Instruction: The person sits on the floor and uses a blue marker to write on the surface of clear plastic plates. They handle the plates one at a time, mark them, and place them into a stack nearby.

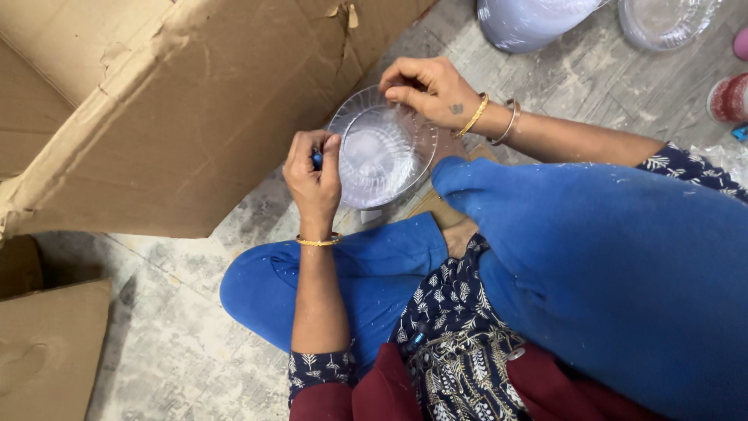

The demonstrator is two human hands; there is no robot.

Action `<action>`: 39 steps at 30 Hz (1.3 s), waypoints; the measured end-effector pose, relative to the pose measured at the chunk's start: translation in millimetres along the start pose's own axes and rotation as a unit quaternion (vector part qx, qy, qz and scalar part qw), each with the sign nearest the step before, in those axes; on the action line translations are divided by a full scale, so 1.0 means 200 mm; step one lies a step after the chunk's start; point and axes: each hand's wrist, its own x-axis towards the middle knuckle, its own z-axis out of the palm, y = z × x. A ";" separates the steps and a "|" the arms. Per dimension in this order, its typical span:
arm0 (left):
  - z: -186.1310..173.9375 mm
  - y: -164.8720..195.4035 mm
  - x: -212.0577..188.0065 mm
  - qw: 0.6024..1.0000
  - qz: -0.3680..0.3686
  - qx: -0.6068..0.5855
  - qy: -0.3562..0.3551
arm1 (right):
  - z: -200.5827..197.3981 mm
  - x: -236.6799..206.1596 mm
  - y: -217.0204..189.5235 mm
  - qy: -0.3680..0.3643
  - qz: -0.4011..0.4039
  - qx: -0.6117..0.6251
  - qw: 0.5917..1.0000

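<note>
Fig.: clear plastic bowl (382,146), held above the lap, w/ stacked bowls (530,22) beyond. Likely light, thin, slippery, prone to crack; best gripped at rim. Right hand (425,88) pinches far rim; left hand (313,178) closed on near rim plus small blue tool (317,160). Cardboard box (156,109) at left.

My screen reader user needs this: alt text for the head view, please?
Seated on the floor, a person holds a clear plastic bowl in both hands: left hand also gripping a small blue tool, right hand pinching the rim. A torn cardboard box lies alongside.
</note>
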 end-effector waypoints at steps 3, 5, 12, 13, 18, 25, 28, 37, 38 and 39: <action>0.03 -0.04 -0.03 0.974 -0.144 -0.150 0.095 | 0.03 -0.02 0.01 -0.024 0.015 0.067 0.997; 0.04 -0.08 -0.03 0.940 -0.159 -0.272 0.129 | 0.04 -0.04 0.00 -0.052 0.017 0.122 0.991; 0.03 -0.10 -0.05 0.991 -0.030 -0.119 0.049 | -0.05 -0.03 -0.03 -0.180 0.077 0.012 0.980; 0.03 -0.09 -0.06 0.991 -0.039 -0.121 0.037 | -0.06 -0.03 -0.03 -0.215 0.083 -0.028 0.973; 0.05 -0.07 -0.06 0.968 -0.130 -0.205 0.067 | -0.02 -0.05 0.01 -0.122 0.079 0.071 0.987; 0.03 -0.01 -0.03 0.983 -0.089 -0.160 -0.012 | -0.03 -0.08 0.04 -0.060 0.017 0.017 0.998; 0.02 0.01 -0.01 0.993 -0.088 -0.073 -0.043 | -0.05 -0.10 0.03 -0.083 -0.016 -0.021 0.996; 0.01 0.00 -0.02 0.991 -0.058 -0.062 -0.105 | -0.10 -0.09 -0.02 -0.121 -0.053 -0.084 0.988; 0.01 -0.01 -0.02 0.990 -0.060 -0.072 -0.110 | -0.10 -0.09 -0.02 -0.123 -0.046 -0.078 0.988; 0.01 -0.01 -0.03 0.988 -0.062 -0.083 -0.115 | -0.10 -0.09 -0.01 -0.124 -0.038 -0.073 0.989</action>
